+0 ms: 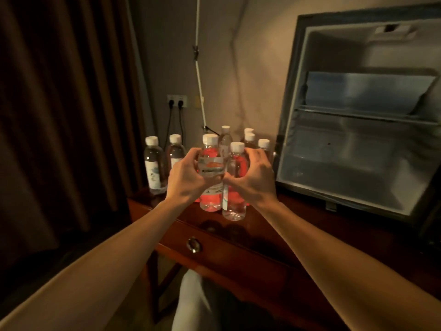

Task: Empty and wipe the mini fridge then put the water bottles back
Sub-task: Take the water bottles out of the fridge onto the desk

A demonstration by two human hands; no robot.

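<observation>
Several clear water bottles with white caps stand on a dark wooden desk (262, 225). My left hand (188, 177) grips one bottle (210, 163) with a white label, its base just above the desk. My right hand (253, 177) grips a second bottle (235, 199) beside it. Two more bottles (155, 163) stand at the left against the wall, and others (250, 139) cluster behind my hands. Something red shows through the held bottles. The mini fridge (358, 139) stands open on the right, its inside bare apart from a shelf.
A brown curtain (59, 115) hangs at the left. A wall socket (176, 102) with two black plugs sits behind the bottles, and a white cord (199, 68) runs down the wall. The desk drawer has a round metal knob (193, 244).
</observation>
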